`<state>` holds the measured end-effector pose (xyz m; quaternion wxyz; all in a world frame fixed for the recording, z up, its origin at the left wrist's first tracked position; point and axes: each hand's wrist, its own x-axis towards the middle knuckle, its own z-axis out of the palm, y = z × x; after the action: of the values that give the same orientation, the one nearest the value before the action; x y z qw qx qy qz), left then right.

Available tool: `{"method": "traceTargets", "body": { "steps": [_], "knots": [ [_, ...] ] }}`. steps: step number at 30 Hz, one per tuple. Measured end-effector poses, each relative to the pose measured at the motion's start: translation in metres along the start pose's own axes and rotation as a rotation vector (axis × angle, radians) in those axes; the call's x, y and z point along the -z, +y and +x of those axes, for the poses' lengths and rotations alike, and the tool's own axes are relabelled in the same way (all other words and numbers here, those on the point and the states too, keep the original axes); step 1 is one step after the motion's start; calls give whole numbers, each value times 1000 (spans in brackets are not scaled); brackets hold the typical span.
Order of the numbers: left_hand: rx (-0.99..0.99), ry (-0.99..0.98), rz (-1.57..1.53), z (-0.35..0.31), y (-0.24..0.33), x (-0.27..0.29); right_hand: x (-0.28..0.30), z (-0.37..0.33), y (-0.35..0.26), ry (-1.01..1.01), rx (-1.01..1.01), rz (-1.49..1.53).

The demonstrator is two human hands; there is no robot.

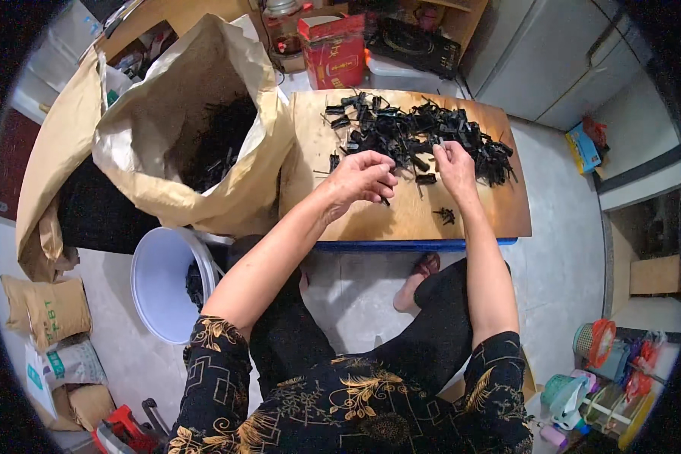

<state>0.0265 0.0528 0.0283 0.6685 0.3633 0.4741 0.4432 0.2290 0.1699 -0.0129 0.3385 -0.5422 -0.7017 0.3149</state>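
Observation:
A heap of small black plastic parts [401, 125] with thin stalks covers the far half of a wooden board [333, 219]. My left hand [362, 178] is over the near edge of the heap with its fingers curled together; a bit of black shows below the fingertips, too small to make out fully. To its right, my right hand [455, 168] pinches thumb against fingers at the heap's edge, and a small piece seems to stick out at the tips. One loose black part [426, 179] lies between the hands. A few thin black scraps [445, 216] lie nearer me.
A large open paper sack [147, 151] with black pieces inside stands left of the board. Below it is a white bucket [159, 280] holding some black parts. A red box [333, 57] and a black cooktop [412, 45] are behind the board. Filled bags [53, 306] lie at far left.

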Motion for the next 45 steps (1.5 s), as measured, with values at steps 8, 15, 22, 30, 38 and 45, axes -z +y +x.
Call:
{"method": "traceTargets", "body": {
  "steps": [8,15,22,30,38,45],
  "knots": [
    [-17,215,-105,27,0,5,0,-14,-37,-38,223,230],
    [-13,-84,-395,28,10,18,6,-17,-59,-530,-1,655],
    [-56,-286,-537,26,4,14,10,-15,-66,-708,-53,797],
    [27,-409,-775,6,5,5,12,-14,-68,-894,-50,799],
    [22,-423,-796,-3,3,-1,18,-11,-73,-1041,-36,788],
    [-49,-145,-393,10,2,8,-9,-15,-76,-721,-50,731]
  ]
}}
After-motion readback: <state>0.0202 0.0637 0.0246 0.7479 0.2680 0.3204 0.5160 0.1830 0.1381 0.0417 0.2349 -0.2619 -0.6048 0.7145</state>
